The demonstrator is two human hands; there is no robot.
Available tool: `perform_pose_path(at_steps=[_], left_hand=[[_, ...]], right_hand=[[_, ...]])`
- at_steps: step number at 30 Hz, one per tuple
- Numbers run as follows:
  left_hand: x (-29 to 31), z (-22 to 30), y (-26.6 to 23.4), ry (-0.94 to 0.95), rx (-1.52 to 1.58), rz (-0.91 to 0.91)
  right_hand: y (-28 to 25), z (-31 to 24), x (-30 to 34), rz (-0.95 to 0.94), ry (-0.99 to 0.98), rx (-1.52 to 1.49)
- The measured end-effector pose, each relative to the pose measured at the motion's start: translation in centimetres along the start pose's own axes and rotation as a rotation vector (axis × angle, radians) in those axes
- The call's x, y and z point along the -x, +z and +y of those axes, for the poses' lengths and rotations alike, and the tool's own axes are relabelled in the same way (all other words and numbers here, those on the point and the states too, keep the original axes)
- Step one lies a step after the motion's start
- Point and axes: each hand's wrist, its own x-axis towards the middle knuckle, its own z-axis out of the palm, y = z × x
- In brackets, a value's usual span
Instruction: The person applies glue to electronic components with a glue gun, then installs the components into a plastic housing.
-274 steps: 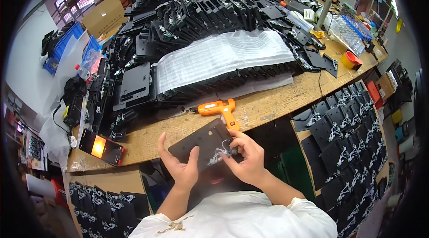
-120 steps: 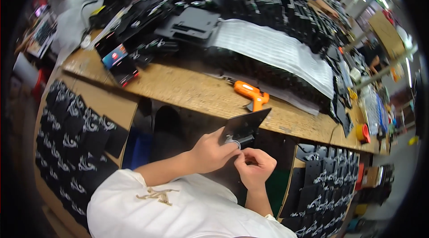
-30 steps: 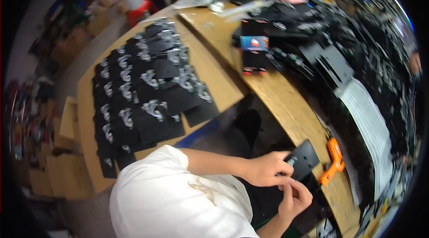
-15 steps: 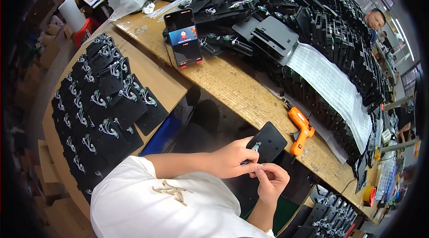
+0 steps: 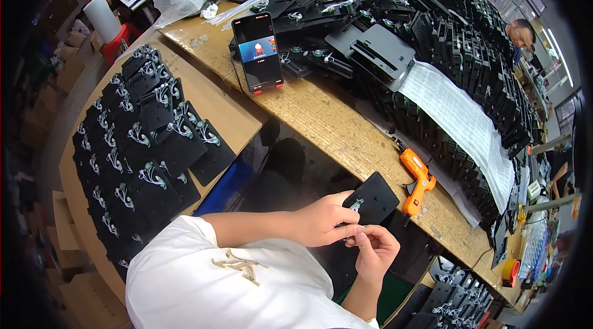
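A flat black plastic panel (image 5: pixel 377 195) with rounded corners tilts up above my lap, near the bench edge. My left hand (image 5: pixel 325 221) is closed on its lower left side. Beside those fingers, a small green circuit board (image 5: pixel 357 204) shows on the panel. Thumb and forefinger of my right hand (image 5: pixel 375 251) are pinched together, touching my left fingertips just below the panel. Whatever lies between them is too small to make out. An orange glue gun (image 5: pixel 419 181) rests on the bench, to the right of the panel.
The wooden bench (image 5: pixel 309 120) carries a lit phone (image 5: pixel 258 51) on a red stand. Stacked black panels (image 5: pixel 457 51) fill its far side, with a white sheet (image 5: pixel 457 103) over some. Wired panels (image 5: pixel 157 162) cover cardboard at left; more wired panels (image 5: pixel 457 292) lie at lower right.
The view has shifted slightly. Both hands keep nearly the same pose, with the panel still in my left hand and the right still pinched.
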Motion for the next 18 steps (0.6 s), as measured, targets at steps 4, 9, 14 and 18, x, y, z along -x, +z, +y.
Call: perform_pose_path(at_steps=[4,9,14,18], left_hand=[[0.6,-0.6,0.7,0.024,-0.032,0.126],[0.2,-0.8,1.7,0.007,0.055,0.104],[0.2,-1.2,1.6,0.074,0.038,0.151],[0.7,-0.4,0.2,-0.131,-0.038,0.244]], right_hand=[[0.6,-0.1,-0.3,0.030,0.082,-0.009],[-0.3,0.8,0.4,0.061,0.061,-0.018],[-0.3,0.6,-0.4,0.088,0.007,-0.076],[-4.0,-0.6,-0.8,0.327,-0.066,-0.111]])
